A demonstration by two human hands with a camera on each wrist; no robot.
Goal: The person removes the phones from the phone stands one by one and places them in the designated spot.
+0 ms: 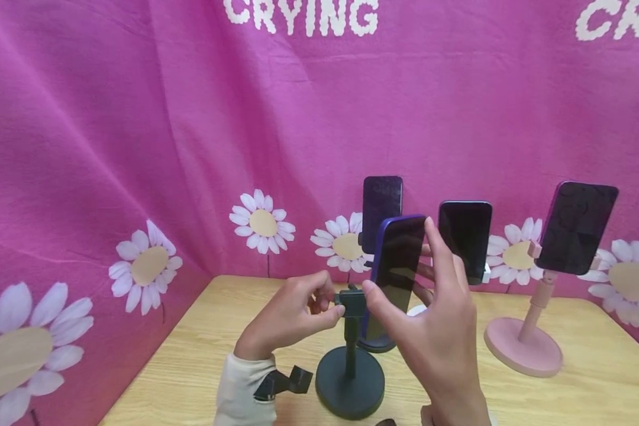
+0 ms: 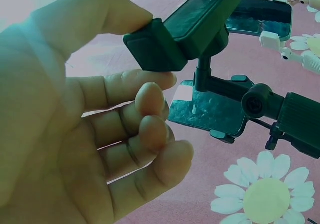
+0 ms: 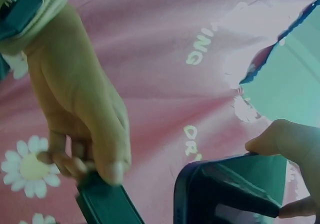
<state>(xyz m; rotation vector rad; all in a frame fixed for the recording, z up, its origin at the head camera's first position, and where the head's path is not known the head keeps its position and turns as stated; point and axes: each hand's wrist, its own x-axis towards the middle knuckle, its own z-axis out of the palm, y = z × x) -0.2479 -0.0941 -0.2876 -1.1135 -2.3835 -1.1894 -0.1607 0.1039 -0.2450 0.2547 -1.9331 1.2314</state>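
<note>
A black phone stand [image 1: 349, 381] with a round base stands upright on the table, its clamp [image 1: 353, 303] at the top. My left hand [image 1: 293, 310] pinches the clamp's left end between thumb and index finger; in the left wrist view the other fingers of that hand [image 2: 130, 139] curl loosely below the clamp. To the right of the clamp, my right hand [image 1: 442, 319] holds a blue-edged phone [image 1: 399, 260] upright by its long edges, thumb on one and fingers on the other. In the right wrist view the phone [image 3: 220, 194] appears beside the clamp [image 3: 107, 204].
Three other phones stand on holders behind: one dark phone [image 1: 381, 207], one in a white holder [image 1: 465, 236], and one [image 1: 577, 228] on a pink stand [image 1: 523, 346] at right. A pink daisy-print cloth [image 1: 202, 148] hangs behind the wooden table [image 1: 181, 355].
</note>
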